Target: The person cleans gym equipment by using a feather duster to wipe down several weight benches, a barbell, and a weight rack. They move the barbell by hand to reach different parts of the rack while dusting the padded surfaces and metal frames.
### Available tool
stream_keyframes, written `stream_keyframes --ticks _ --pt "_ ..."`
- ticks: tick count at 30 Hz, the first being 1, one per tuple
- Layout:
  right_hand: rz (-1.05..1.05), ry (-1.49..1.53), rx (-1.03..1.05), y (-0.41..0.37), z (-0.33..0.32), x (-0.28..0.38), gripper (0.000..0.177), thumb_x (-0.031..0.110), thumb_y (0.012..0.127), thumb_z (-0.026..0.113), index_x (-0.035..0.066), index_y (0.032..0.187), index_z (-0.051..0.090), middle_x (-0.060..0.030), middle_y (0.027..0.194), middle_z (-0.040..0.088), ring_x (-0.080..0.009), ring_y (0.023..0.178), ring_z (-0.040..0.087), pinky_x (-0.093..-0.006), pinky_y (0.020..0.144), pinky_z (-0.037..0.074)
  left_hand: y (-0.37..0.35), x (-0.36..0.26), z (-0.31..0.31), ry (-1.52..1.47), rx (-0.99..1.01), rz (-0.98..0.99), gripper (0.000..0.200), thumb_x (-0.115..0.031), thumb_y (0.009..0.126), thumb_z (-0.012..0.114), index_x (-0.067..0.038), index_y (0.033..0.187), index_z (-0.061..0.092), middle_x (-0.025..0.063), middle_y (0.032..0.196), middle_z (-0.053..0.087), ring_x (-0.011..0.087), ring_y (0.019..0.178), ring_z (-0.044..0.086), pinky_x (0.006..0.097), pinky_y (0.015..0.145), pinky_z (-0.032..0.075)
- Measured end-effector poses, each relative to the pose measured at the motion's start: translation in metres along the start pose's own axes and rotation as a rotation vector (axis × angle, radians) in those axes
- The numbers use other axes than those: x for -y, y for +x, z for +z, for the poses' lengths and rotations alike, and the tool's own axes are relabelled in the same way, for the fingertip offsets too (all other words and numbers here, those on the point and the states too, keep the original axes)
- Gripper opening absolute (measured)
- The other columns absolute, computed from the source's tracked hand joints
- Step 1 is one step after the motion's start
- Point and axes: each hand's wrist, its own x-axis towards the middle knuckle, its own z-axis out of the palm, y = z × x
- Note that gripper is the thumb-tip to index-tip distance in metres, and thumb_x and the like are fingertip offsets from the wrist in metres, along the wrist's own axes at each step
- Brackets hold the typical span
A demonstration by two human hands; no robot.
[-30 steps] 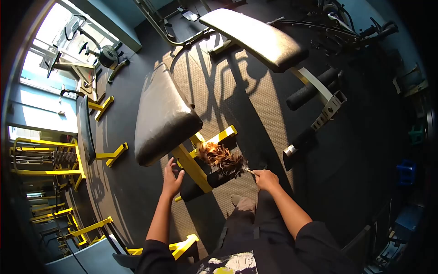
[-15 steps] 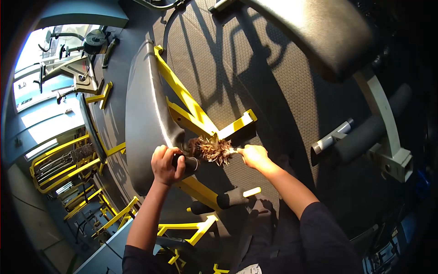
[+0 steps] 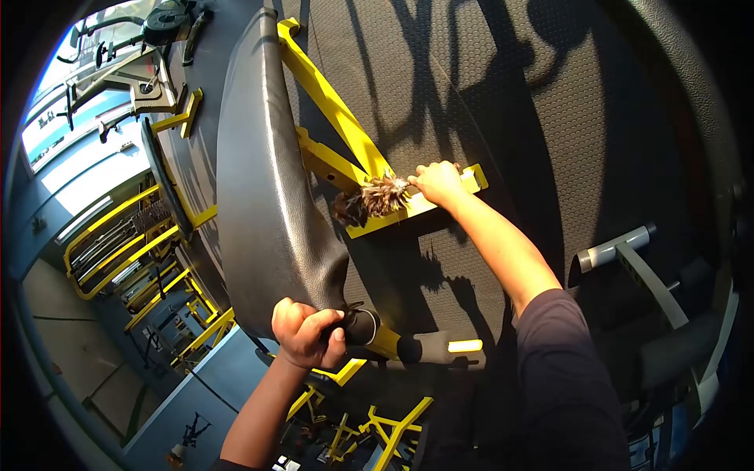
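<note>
My right hand (image 3: 440,184) is closed round the handle end of a brown feather duster (image 3: 378,196). The feathers lie against the yellow floor bar (image 3: 416,207) of a bench frame, near where the slanted yellow post meets it. My left hand (image 3: 308,333) is wrapped round a dark round grip or roller end (image 3: 360,325) at the near corner of the long black padded bench (image 3: 263,180). Below the pad, a foam roller (image 3: 428,347) with a yellow end sticks out.
Another machine with a metal tube (image 3: 620,247) stands at the right, beside a large dark pad at the upper right. Yellow racks (image 3: 118,228) and an exercise bike (image 3: 145,82) are at the left. Textured black mats (image 3: 408,86) cover the floor.
My right hand has moved the duster up and slightly right, onto the yellow floor bar. My left hand keeps its grip, now lower in view. The camera view has shifted.
</note>
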Motion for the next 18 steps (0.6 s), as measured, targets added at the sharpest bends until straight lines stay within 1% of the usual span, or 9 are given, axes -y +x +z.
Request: stream_keyframes --ticks 1,2,3,7,9,12,14,17,18 --pt "0.034 0.129 -0.108 -0.012 0.005 0.003 0.026 0.024 0.091 0.055 0.025 0.113 0.069 -0.0055 0.098 0.068 -0.0263 0.088 0.071 -0.0467 0.072 0.057 0.0 0.0 0.0 0.002 0.008 -0.01 0.018 -0.025 0.076 0.063 -0.009 0.085 0.064 0.004 0.07 0.048 0.0208 0.057 0.043 0.0363 0.061 0.035" --pt "0.071 0.222 0.022 -0.019 0.012 0.003 0.038 0.017 0.089 0.054 0.025 0.125 0.062 -0.0041 0.106 0.066 -0.0261 0.091 0.07 -0.049 0.068 0.057 0.002 0.0 -0.001 -0.006 -0.012 -0.016 0.018 -0.026 0.074 0.065 -0.011 0.084 0.067 0.0028 0.067 0.047 0.0202 0.055 0.042 0.0355 0.058 0.034" --pt "0.084 0.263 0.014 -0.025 0.04 0.0 0.031 0.018 0.089 0.053 0.021 0.116 0.068 -0.0059 0.103 0.067 -0.0253 0.092 0.07 -0.0486 0.066 0.056 0.003 0.0 0.0 -0.018 -0.031 -0.023 0.017 -0.027 0.071 0.067 -0.014 0.083 0.069 0.0015 0.063 0.046 0.0197 0.054 0.042 0.0348 0.056 0.033" --pt "0.088 -0.161 0.309 -0.055 0.094 -0.001 0.024 0.024 0.089 0.054 0.015 0.092 0.076 -0.0062 0.095 0.069 -0.025 0.091 0.07 -0.0505 0.065 0.057 0.001 -0.001 0.0 -0.008 -0.026 -0.028 0.017 -0.027 0.071 0.067 -0.014 0.083 0.068 -0.0012 0.062 0.043 0.0178 0.053 0.04 0.0344 0.056 0.032" --pt "0.325 -0.118 0.324 -0.077 0.092 -0.013 0.023 0.024 0.092 0.054 0.017 0.096 0.075 -0.0052 0.101 0.068 -0.0248 0.092 0.069 -0.0478 0.067 0.056 0.002 -0.001 0.001 -0.01 -0.039 -0.043 0.017 -0.027 0.072 0.066 -0.015 0.083 0.068 -0.0021 0.062 0.042 0.0172 0.053 0.039 0.034 0.056 0.031" --pt "0.536 -0.002 0.323 -0.122 0.089 -0.038 0.021 0.021 0.093 0.053 0.017 0.104 0.071 -0.0054 0.105 0.066 -0.0245 0.098 0.068 -0.04 0.083 0.053 0.003 -0.003 0.001 -0.013 -0.039 -0.051 0.018 -0.028 0.072 0.066 -0.015 0.084 0.069 -0.0017 0.062 0.043 0.017 0.053 0.039 0.0338 0.056 0.031" --pt "0.596 0.172 0.376 -0.17 0.092 -0.031 0.027 0.018 0.088 0.06 0.023 0.114 0.067 -0.006 0.109 0.064 -0.0274 0.098 0.067 -0.0424 0.083 0.054 0.0 -0.002 0.002 -0.015 -0.043 -0.055 0.018 -0.028 0.072 0.066 -0.015 0.084 0.069 -0.0016 0.062 0.043 0.017 0.053 0.039 0.0337 0.056 0.031" --pt "0.544 0.354 0.443 -0.229 0.096 0.016 0.041 0.013 0.087 0.056 0.026 0.126 0.061 -0.0082 0.108 0.062 -0.0297 0.1 0.066 -0.056 0.081 0.056 -0.001 0.001 0.002 -0.018 -0.045 -0.045 0.018 -0.028 0.072 0.066 -0.014 0.084 0.069 -0.0012 0.062 0.044 0.017 0.053 0.04 0.0337 0.056 0.031" --pt "0.498 0.369 0.428 -0.237 0.101 0.033 0.047 0.009 0.085 0.058 0.029 0.127 0.062 -0.0077 0.107 0.062 -0.0303 0.099 0.066 -0.052 0.08 0.056 -0.002 0.0 0.003 -0.018 -0.043 -0.041 0.018 -0.028 0.072 0.066 -0.014 0.084 0.069 -0.001 0.062 0.044 0.017 0.053 0.04 0.0337 0.056 0.031"
